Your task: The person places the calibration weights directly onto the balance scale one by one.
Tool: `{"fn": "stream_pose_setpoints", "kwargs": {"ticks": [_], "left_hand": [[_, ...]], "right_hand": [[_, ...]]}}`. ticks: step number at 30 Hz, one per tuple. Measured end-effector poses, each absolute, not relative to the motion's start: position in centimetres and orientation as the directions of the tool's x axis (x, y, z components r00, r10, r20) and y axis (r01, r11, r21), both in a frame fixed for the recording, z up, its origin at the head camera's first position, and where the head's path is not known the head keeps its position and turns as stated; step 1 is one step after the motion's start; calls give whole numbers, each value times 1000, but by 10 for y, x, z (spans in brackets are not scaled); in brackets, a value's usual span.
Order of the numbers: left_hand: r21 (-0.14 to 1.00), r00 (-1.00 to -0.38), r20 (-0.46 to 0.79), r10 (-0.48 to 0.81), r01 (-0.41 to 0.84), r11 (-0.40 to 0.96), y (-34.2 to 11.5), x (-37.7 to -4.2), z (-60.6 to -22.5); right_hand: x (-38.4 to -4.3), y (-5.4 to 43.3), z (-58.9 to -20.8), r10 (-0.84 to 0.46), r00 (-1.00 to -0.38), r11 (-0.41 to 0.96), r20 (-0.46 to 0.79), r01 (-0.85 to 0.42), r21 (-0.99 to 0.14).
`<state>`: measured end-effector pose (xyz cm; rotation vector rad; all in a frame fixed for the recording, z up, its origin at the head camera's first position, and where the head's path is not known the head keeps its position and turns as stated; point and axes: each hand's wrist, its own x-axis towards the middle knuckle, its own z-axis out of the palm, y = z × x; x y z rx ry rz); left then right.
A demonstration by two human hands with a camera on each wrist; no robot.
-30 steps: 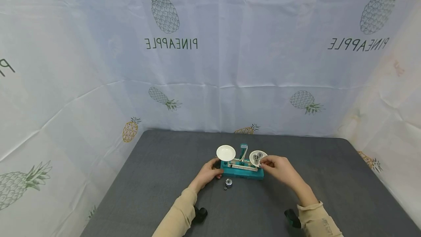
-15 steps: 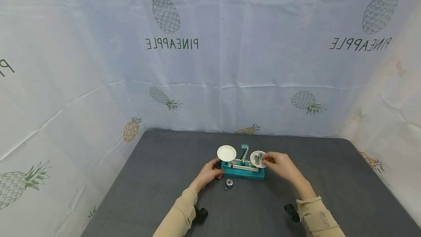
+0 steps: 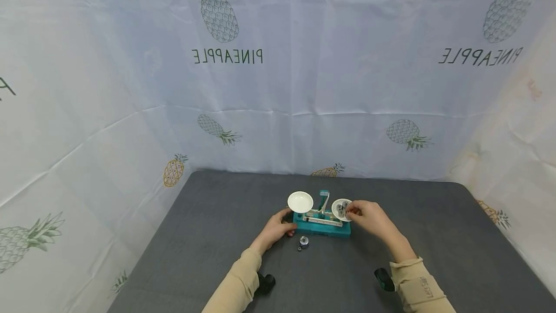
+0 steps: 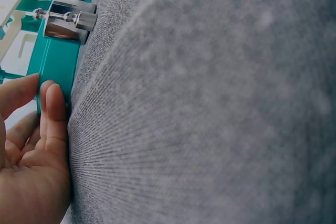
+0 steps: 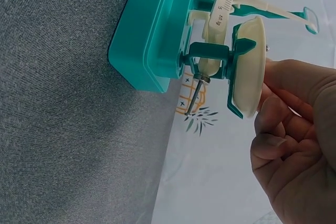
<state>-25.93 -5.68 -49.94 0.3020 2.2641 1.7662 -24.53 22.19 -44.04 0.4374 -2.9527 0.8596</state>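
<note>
A teal balance scale [image 3: 321,227] stands on the table with a bare cream left pan [image 3: 300,202] and a cream right pan [image 3: 335,204] bearing several metal weights [image 3: 340,209]. My left hand [image 3: 274,228] grips the left end of the base, thumb in front. Over the right pan, my right hand [image 3: 369,216] pinches a small metal weight, mostly hidden by its fingertips. In the right wrist view the pan [image 5: 251,72] covers those fingertips. Before the base, a larger metal weight [image 3: 304,241] and a tiny one [image 3: 299,249] stand on the table.
The grey table [image 3: 226,206] ends at a white pineapple-print cloth [image 3: 278,144] behind and at the sides. Dark wrist gear [image 3: 266,284] hangs beside the left sleeve, and another dark piece [image 3: 384,279] by the right sleeve.
My right hand has moved slightly up and inward over the right pan, its fingertips now among the weights. The left hand keeps its place on the base.
</note>
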Motion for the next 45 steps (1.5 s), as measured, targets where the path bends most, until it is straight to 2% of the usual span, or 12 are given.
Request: {"fn": "stream_pose_setpoints", "kwargs": {"ticks": [23, 35, 40, 45], "left_hand": [[966, -945, -91, 314, -7, 258, -57, -262, -498], [964, -952, -88, 293, -7, 265, -56, -279, -535], [966, -951, -87, 298, -7, 260, -56, -277, -531], [966, -946, -88, 313, -5, 257, -56, -266, -510]], "right_hand": [[-235, 227, -431, -201, -966, 785, 160, -257, -564], [-227, 236, -432, -189, -965, 766, 184, -262, -587], [-225, 241, -437, -186, -959, 754, 214, -279, -595], [-224, 248, -445, -169, -968, 729, 186, -249, -638]]}}
